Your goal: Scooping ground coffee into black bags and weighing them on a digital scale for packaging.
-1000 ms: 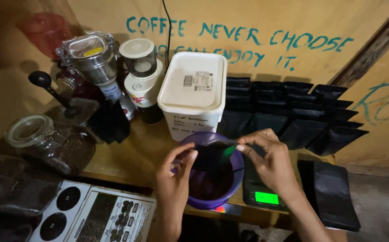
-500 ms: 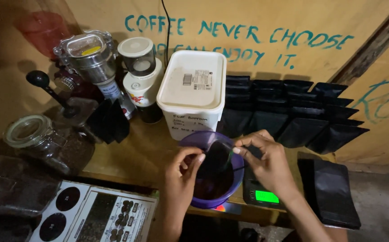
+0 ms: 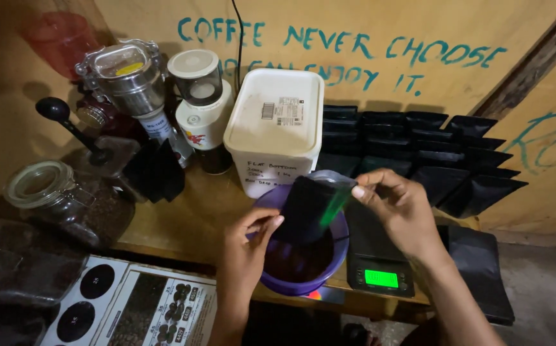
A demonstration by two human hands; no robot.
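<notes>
Crowding the wooden counter on most sides are other things: a white lidded tub at twelve o'clock of the purple bowl, rows of black pouches at two o'clock, a digital scale touching at three o'clock, a glass jar well off at nine o'clock. Open counter lies only at ten o'clock. The bowl sits at the counter's near edge. Over it a black pouch hangs tilted, matte, its mouth open with a green strip inside. The left hand pinches its lower corner; the right hand pinches its top edge.
</notes>
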